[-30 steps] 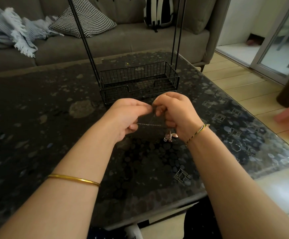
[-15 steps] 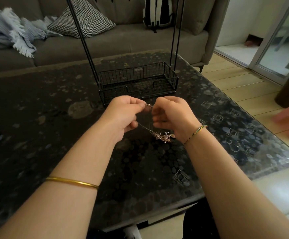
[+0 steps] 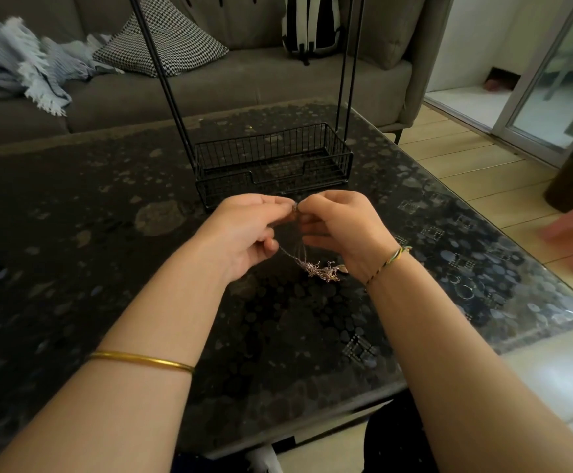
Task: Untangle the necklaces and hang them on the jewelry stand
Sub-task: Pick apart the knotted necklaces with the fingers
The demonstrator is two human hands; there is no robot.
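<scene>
Between pinching left hand (image 3: 244, 233) and right hand (image 3: 343, 230), necklaces (image 3: 316, 268) vertical, tangled end down

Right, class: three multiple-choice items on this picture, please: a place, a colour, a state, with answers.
1. Where does the stand sit? A on the sofa B on the table C on the floor
2. The bangle's colour? A gold B red C white
3. How are the necklaces? A hung up B lying on the sofa C tangled, held by left hand and right hand

B: it stands on the dark tabletop. A: it gleams gold on the left forearm. C: both hands pinch chains above the clump.
</scene>
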